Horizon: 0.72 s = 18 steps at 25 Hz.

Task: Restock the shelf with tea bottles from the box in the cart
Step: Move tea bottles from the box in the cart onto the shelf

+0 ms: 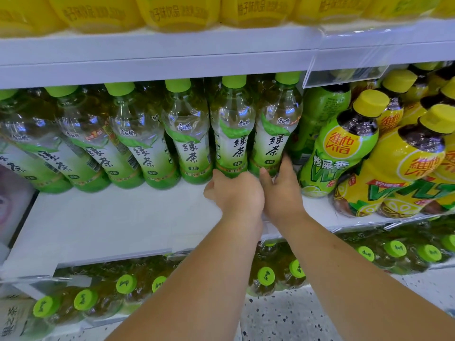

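Note:
A row of green tea bottles with light-green caps stands at the back of the white shelf. My left hand grips the base of one green tea bottle near the right end of the row. My right hand grips the base of the neighbouring green tea bottle, the last one on the right, with the thumb on its left side and fingers round its right side. Both bottles stand upright on the shelf. The box and cart are out of view.
Yellow-capped lemon tea bottles crowd the shelf just right of my right hand. Yellow bottles fill the shelf above, whose edge carries a clear price-tag holder. Green-capped bottles fill the shelf below. The shelf's front half is bare.

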{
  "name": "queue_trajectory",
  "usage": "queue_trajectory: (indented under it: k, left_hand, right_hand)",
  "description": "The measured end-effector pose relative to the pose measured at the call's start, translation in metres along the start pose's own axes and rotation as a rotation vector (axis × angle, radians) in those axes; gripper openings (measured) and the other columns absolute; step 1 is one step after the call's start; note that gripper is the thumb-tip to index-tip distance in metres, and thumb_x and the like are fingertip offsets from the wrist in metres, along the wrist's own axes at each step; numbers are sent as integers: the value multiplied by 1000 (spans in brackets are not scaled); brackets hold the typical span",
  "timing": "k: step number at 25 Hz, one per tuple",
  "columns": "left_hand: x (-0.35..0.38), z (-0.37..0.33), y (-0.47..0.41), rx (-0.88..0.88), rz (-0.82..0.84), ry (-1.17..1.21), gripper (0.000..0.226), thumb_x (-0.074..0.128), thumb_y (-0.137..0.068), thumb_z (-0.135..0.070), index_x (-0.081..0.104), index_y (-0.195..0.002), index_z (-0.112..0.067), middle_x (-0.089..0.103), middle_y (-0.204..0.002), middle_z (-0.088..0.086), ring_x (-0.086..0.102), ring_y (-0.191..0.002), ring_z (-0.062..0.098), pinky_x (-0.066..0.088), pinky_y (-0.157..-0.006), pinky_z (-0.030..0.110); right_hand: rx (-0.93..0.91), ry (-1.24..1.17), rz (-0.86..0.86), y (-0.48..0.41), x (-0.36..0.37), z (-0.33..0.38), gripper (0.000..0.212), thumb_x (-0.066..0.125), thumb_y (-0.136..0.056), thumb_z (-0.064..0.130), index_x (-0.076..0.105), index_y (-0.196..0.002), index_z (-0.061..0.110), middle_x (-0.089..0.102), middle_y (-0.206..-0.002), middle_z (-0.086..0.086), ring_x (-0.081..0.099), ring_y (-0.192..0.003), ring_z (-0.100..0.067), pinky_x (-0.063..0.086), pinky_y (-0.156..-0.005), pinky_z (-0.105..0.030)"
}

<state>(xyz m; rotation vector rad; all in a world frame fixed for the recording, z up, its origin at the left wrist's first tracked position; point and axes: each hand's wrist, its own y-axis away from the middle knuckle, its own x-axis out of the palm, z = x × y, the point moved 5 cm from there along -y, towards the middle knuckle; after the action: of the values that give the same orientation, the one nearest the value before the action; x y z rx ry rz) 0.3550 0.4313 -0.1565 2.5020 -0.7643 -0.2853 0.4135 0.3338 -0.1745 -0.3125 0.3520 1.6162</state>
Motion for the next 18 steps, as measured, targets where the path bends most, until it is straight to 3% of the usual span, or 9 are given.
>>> queue_trajectory:
  k: [5,8,11,14,18]
  left_hand:
    - [-3,7,5,-73,56,41,49,49,-85,2,53,-133,-3,56,-134,28,58,-119,44,51,-94,44]
    - [-1,6,7,-69,132,33,53,48,-84,4,53,-136,-5,50,-141,20,52,-122,37,45,-97,41]
    - [-4,5,9,-17,200,-29,66,47,-87,4,41,-150,-13,42,-149,9,47,-126,31,40,-99,38]
    - [-12,7,11,73,285,-120,65,54,-89,-8,40,-152,-20,44,-149,7,47,-130,29,40,-96,37]
    - [-33,3,3,271,380,-447,65,57,-94,-33,36,-155,-22,38,-156,1,43,-138,24,39,-101,37]
  right_hand:
    - [31,-27,7,2,-2,-2,64,58,-97,12,31,-155,10,37,-157,-11,33,-146,-26,31,-118,-45]
    - [63,-42,48,4,-1,-4,71,54,-92,4,27,-157,16,36,-158,-6,34,-145,-25,32,-118,-45]
    - [66,-14,74,5,-3,-2,75,53,-89,2,27,-157,19,37,-158,-4,34,-145,-24,33,-118,-44]
    - [68,-9,96,10,-9,4,73,57,-92,10,28,-158,21,37,-158,-2,34,-145,-22,32,-118,-43]
    - [148,-56,138,25,-17,6,59,57,-98,27,37,-154,23,43,-154,1,40,-140,-18,37,-109,-34]
